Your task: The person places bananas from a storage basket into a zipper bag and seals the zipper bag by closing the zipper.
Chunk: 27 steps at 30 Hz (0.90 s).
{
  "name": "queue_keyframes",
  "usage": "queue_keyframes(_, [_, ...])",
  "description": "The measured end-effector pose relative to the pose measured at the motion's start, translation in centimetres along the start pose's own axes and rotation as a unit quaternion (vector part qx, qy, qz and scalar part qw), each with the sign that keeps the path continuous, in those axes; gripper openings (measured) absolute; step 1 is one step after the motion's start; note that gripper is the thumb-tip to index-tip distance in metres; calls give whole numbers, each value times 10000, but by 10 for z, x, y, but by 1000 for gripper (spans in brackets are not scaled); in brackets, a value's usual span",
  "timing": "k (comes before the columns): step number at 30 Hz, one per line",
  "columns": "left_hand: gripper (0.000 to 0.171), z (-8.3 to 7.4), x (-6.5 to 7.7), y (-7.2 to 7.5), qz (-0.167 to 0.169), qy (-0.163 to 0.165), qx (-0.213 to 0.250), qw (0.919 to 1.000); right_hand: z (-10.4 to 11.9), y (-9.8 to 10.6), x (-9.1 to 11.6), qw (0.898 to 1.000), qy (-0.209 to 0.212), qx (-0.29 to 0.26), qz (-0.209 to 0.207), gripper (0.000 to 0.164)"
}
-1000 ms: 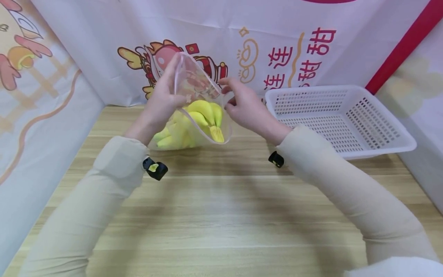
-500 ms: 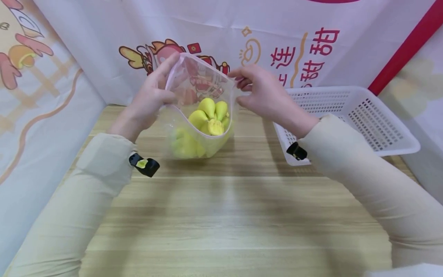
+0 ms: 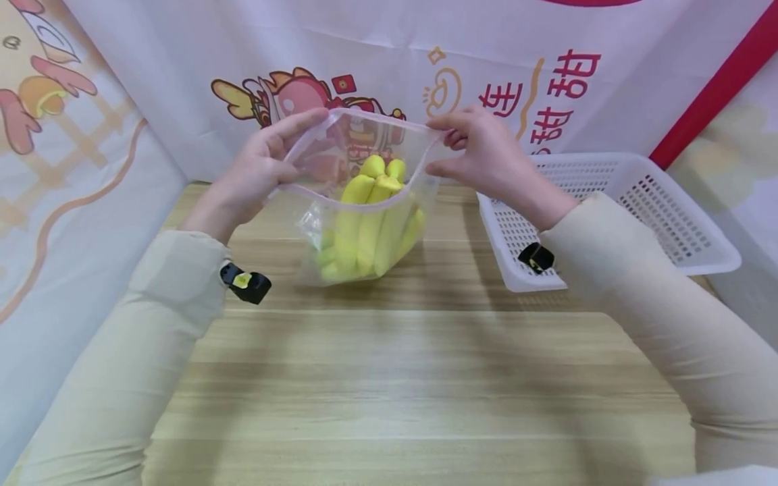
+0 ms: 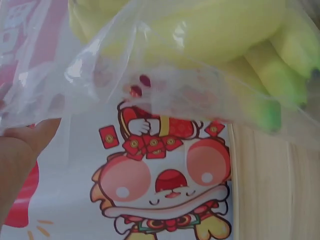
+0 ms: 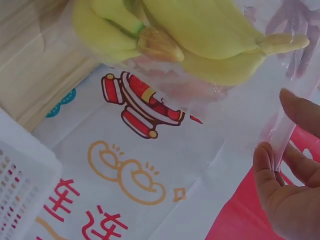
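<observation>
A clear plastic bag (image 3: 308, 229) with a pinkish rim stands mouth up on the wooden table. Inside it is a bunch of yellow bananas (image 3: 361, 236), tilted stem end up; their greenish tips show in the left wrist view. My left hand (image 3: 246, 169) holds the left side of the bag's mouth, forefinger along the rim and thumb lower down. With fingertips and thumb, my right hand (image 5: 290, 180) pinches the right end of the rim. The mouth is spread wide between both hands. Only part of my left hand (image 4: 22, 160) shows in its wrist view.
A white perforated plastic basket (image 3: 516, 280) stands at the right, partly behind my right forearm. White printed cloth (image 3: 377, 40) hangs behind the table (image 3: 389, 378) and along both sides. A black wrist strap (image 3: 246, 283) is on each sleeve.
My hands have moved apart, the right one rightward, widening the bag's mouth. The bananas now sit deeper and more upright in the bag, which has shifted slightly right.
</observation>
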<state>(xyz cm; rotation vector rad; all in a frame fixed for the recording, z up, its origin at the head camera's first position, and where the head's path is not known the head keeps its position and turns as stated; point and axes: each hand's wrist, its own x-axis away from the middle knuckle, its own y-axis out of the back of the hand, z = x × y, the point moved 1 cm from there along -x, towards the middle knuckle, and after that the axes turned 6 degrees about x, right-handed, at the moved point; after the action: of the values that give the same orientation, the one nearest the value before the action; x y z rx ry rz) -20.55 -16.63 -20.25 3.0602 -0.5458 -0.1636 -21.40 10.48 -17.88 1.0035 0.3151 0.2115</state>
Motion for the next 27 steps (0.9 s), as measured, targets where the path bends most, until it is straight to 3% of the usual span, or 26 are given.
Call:
queue_keyframes(4, [70, 6, 1, 11, -238, 317, -467, 9981, -7, 0, -1, 9997, -233, 83, -30, 49])
queue_keyframes(9, [47, 19, 1, 20, -600, 844, -1145, 9880, -15, -2, -4, 9989, -413, 49, -201, 40])
queue_keyframes(12, [48, 25, 2, 22, -690, 989, -1324, 9838, -18, -3, -7, 9986, -454, 144, -244, 38])
queue_keyframes(16, [59, 32, 4, 26, -631, 1008, -1696, 9783, -25, -4, -12, 9975, -523, 368, -310, 36])
queue_keyframes(21, [49, 42, 4, 28, -648, 821, -2186, 9702, -31, -3, -16, 9957, -697, 551, -255, 36])
queue_keyframes(27, [38, 50, 4, 25, -1087, 441, -1937, 9740, -36, -1, -20, 9938, -899, 636, -171, 38])
